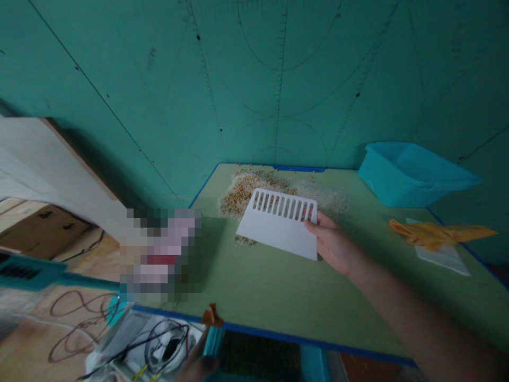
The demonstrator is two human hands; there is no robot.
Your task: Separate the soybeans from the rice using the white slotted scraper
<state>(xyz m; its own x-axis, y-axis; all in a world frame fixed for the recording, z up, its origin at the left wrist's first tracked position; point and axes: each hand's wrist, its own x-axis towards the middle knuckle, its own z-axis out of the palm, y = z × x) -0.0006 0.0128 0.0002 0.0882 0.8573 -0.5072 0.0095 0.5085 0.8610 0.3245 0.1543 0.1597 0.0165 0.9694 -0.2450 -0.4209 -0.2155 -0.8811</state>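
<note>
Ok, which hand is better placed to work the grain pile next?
Probably the right hand: it holds the slotted scraper at the grain pile; the left hand is by the teal bin at the near edge of the table.

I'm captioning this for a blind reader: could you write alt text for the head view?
The right hand holds a white slotted scraper at a green table strewn with tan beans and pale grains. A blue bin stands at the far right, behind an orange cloth; the left hand is low by the front edge, its grip unclear.
</note>
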